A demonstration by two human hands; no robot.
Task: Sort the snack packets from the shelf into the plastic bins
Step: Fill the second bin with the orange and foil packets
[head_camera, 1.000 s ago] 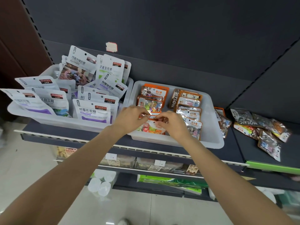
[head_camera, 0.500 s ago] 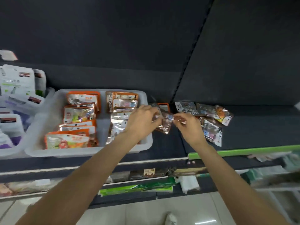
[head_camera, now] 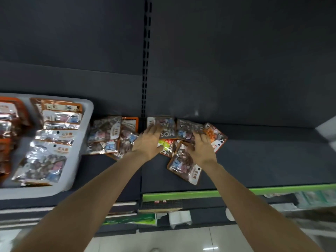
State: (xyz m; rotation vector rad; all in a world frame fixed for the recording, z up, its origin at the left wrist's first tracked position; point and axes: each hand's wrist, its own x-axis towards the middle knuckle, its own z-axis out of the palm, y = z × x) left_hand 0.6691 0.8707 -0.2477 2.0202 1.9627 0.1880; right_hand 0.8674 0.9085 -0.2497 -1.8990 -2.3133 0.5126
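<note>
Loose snack packets [head_camera: 185, 161] lie in a heap on the dark shelf [head_camera: 263, 160], brown and orange with clear windows. My left hand [head_camera: 149, 142] lies flat on a brown packet [head_camera: 166, 127] at the back of the heap, fingers spread. My right hand [head_camera: 201, 148] rests on the packets beside it, fingers spread and bent down over them. Two more packets [head_camera: 105, 137] lie left of the heap, next to a white plastic bin [head_camera: 85, 113] that holds several packets of the same kind.
A slotted upright [head_camera: 146, 51] divides the dark back panel. A green price rail [head_camera: 236, 192] edges the shelf front on the right. Lower shelves with goods and a pale tiled floor [head_camera: 163, 239] lie below. A white object [head_camera: 327, 128] sits at the far right.
The view has swung right, away from the bins. Both hands left the white bin, handled a packet beside it half a second ago, and now lie over the loose heap.
</note>
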